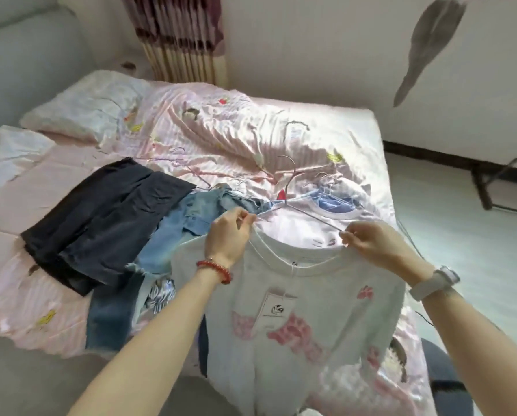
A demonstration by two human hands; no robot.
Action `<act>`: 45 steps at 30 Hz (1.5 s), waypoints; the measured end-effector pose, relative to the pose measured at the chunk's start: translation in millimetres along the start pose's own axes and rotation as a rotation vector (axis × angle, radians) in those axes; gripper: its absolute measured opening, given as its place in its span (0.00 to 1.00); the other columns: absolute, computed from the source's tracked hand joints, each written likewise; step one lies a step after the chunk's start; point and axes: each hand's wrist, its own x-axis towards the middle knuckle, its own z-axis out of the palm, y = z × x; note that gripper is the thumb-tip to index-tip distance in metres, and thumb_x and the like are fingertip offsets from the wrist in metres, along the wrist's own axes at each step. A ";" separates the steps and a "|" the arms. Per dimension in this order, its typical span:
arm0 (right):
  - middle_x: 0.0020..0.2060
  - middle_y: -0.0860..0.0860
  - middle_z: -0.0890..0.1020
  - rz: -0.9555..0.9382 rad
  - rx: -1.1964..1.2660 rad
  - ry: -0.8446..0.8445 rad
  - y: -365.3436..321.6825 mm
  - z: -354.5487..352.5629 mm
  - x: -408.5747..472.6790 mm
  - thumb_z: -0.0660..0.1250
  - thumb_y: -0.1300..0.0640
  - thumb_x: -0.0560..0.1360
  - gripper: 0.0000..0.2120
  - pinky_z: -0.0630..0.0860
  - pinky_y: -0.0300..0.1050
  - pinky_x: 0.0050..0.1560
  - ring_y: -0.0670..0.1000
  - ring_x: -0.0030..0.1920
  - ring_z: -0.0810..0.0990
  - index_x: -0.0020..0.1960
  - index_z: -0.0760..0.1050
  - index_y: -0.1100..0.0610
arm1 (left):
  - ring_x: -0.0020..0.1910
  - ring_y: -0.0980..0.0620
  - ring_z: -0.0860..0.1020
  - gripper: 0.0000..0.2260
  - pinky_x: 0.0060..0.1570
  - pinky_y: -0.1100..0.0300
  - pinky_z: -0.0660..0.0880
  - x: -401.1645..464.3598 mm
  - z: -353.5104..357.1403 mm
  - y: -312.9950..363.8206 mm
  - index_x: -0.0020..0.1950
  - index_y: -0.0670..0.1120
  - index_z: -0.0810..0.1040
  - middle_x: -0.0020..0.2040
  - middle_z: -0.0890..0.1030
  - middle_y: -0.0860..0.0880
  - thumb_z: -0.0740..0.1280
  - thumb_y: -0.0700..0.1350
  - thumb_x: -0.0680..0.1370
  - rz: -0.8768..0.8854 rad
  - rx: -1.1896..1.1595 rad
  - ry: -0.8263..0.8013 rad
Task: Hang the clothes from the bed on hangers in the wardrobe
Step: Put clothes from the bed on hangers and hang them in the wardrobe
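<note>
Now both hands pinch the white T-shirt (296, 295) collar, left hand (230, 232) and right hand (371, 241), with the wire hanger (299, 205) just beyond, its bar crosswise.

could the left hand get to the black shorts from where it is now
Probably yes. The black shorts lie uncovered on the bed left of the left hand, with only jeans between. But it is pinching the white shirt collar, so it would have to let go first.

1. I see the white bow-print T-shirt (305, 310) nearest me, over the pink striped satin bed (236, 136).
2. The faded blue denim jeans (161, 235) lie left of it, the dark folded trousers (101, 217) further left.
3. A thin metal wire hanger (299, 205) sits just behind the collar.
</note>
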 end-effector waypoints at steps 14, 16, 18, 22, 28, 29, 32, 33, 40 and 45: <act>0.48 0.63 0.81 0.308 0.003 0.393 175.0 20.4 219.8 0.59 0.59 0.77 0.10 0.61 0.53 0.57 0.62 0.53 0.75 0.52 0.78 0.58 | 0.72 0.49 0.58 0.23 0.70 0.44 0.45 157.5 198.2 16.4 0.74 0.53 0.59 0.72 0.63 0.48 0.58 0.50 0.78 0.065 0.401 -0.261; 0.52 0.62 0.80 0.350 -0.013 0.293 202.1 49.1 247.6 0.59 0.58 0.77 0.10 0.61 0.53 0.59 0.61 0.56 0.75 0.54 0.77 0.58 | 0.74 0.49 0.50 0.25 0.70 0.42 0.41 140.4 225.1 -15.9 0.75 0.55 0.52 0.76 0.53 0.50 0.55 0.54 0.79 -0.010 0.511 -0.482; 0.54 0.62 0.79 0.418 -0.074 0.216 226.0 80.9 268.9 0.59 0.56 0.77 0.11 0.60 0.54 0.62 0.60 0.59 0.73 0.54 0.78 0.58 | 0.75 0.48 0.45 0.27 0.70 0.40 0.41 121.1 247.6 -45.8 0.75 0.57 0.47 0.77 0.47 0.52 0.54 0.56 0.79 -0.069 0.585 -0.642; 0.56 0.59 0.77 0.506 -0.165 0.144 260.1 135.9 284.5 0.60 0.57 0.76 0.11 0.54 0.58 0.66 0.59 0.66 0.64 0.52 0.80 0.55 | 0.74 0.45 0.38 0.27 0.70 0.38 0.39 101.5 274.0 -90.2 0.75 0.58 0.46 0.77 0.41 0.50 0.51 0.59 0.79 -0.122 0.682 -0.775; 0.66 0.57 0.68 0.439 -0.186 0.108 254.1 172.4 269.4 0.57 0.56 0.76 0.19 0.50 0.63 0.68 0.57 0.69 0.59 0.66 0.67 0.51 | 0.74 0.46 0.37 0.25 0.68 0.38 0.37 101.7 285.1 -106.0 0.75 0.57 0.48 0.77 0.42 0.50 0.49 0.60 0.79 -0.094 0.706 -0.799; 0.69 0.57 0.64 0.452 -0.191 0.085 247.4 174.8 265.4 0.56 0.56 0.76 0.21 0.46 0.65 0.69 0.56 0.71 0.56 0.69 0.64 0.51 | 0.75 0.47 0.38 0.25 0.69 0.39 0.38 102.5 282.2 -104.9 0.75 0.57 0.49 0.77 0.43 0.50 0.50 0.59 0.79 -0.091 0.686 -0.788; 0.74 0.56 0.56 0.421 -0.187 0.033 220.9 176.8 255.7 0.55 0.54 0.76 0.24 0.42 0.66 0.69 0.56 0.74 0.51 0.72 0.59 0.52 | 0.75 0.51 0.45 0.24 0.71 0.45 0.44 106.7 262.8 -101.5 0.75 0.54 0.54 0.77 0.50 0.51 0.53 0.54 0.80 -0.059 0.598 -0.693; 0.74 0.56 0.56 0.371 -0.198 0.023 208.6 176.3 253.3 0.55 0.53 0.77 0.24 0.41 0.65 0.70 0.55 0.74 0.50 0.72 0.58 0.52 | 0.75 0.52 0.47 0.23 0.71 0.46 0.45 108.6 252.9 -100.4 0.74 0.53 0.55 0.76 0.52 0.50 0.54 0.53 0.80 -0.062 0.575 -0.653; 0.71 0.55 0.65 0.000 -0.121 0.027 64.7 173.8 223.7 0.58 0.56 0.76 0.21 0.48 0.62 0.70 0.57 0.72 0.57 0.69 0.65 0.55 | 0.74 0.53 0.54 0.22 0.70 0.49 0.49 86.2 129.7 -108.1 0.73 0.52 0.60 0.74 0.60 0.50 0.56 0.49 0.79 -0.172 0.638 -0.288; 0.62 0.54 0.76 -0.357 -0.011 -0.044 -74.3 185.4 164.7 0.60 0.58 0.76 0.16 0.59 0.54 0.67 0.57 0.66 0.67 0.63 0.73 0.58 | 0.73 0.50 0.59 0.20 0.70 0.46 0.52 0.6 -4.6 -133.4 0.71 0.49 0.65 0.72 0.65 0.48 0.57 0.47 0.79 -0.357 0.660 -0.024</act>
